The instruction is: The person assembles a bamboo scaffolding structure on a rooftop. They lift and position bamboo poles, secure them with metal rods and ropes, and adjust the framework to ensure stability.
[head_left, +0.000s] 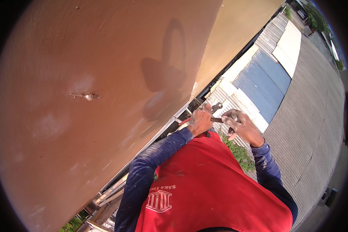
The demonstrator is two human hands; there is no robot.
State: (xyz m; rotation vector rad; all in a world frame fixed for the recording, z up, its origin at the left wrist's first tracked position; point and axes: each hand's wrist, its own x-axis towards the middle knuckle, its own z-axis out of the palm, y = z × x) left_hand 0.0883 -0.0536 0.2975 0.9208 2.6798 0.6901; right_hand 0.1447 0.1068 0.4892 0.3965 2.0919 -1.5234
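Observation:
My left hand is closed in front of my chest. From its far side a dark metal tool head with a round pivot sticks out. A red handle shows at its other side, seemingly part of the same pliers-like tool. My right hand is bent round the end of a short dark rod, fingers curled. That rod spans the gap between my hands; its left end is hidden by my left hand. Both hands look dusty.
A broad brown wall rises at my left, with a small metal fitting projecting from it. Metal framing runs along its base. Far below on the right lie a grey corrugated roof, blue roof sheets and green plants.

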